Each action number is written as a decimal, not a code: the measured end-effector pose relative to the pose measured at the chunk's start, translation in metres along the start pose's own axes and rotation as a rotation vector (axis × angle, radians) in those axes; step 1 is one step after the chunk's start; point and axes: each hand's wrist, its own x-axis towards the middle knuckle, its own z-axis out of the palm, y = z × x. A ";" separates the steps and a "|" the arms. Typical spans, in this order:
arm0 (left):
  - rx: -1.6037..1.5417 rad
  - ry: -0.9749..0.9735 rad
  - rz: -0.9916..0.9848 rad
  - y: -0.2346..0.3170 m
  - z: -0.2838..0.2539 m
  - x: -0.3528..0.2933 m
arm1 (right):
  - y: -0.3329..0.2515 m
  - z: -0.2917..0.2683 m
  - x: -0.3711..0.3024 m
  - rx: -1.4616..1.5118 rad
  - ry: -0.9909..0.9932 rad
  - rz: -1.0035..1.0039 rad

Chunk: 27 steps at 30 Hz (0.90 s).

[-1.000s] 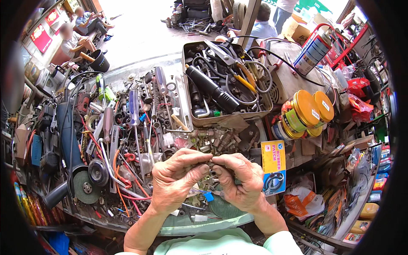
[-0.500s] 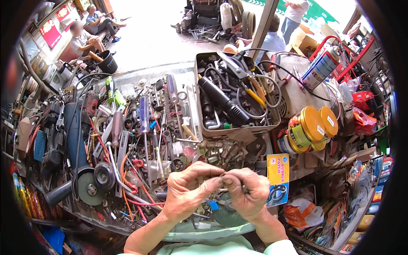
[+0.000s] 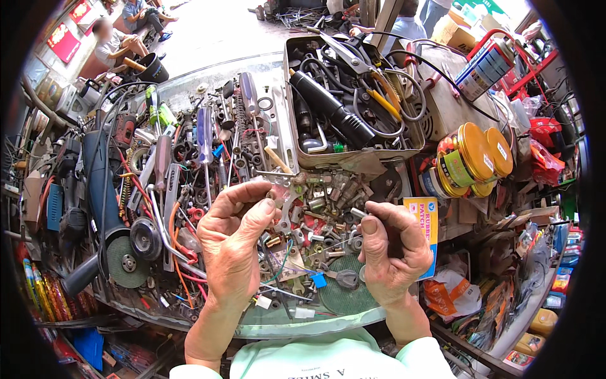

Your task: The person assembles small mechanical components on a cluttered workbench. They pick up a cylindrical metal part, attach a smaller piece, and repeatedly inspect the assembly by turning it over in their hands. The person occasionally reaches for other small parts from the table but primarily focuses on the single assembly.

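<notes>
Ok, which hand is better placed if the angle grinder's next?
Left hand, likely: it's nearer the blue angle grinder, on the same side. The right hand is farther, by the yellow-and-blue box.

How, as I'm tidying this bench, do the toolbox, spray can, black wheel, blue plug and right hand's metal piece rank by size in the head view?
1. Toolbox
2. Spray can
3. Black wheel
4. Blue plug, metal piece: too alike to rank

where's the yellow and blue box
In the head view, the box is right of centre, partly hidden by the right hand, below left of the jars.
</notes>
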 end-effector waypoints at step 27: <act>-0.010 -0.308 -0.243 -0.006 0.007 -0.013 | -0.003 0.002 -0.002 -0.065 -0.232 -0.219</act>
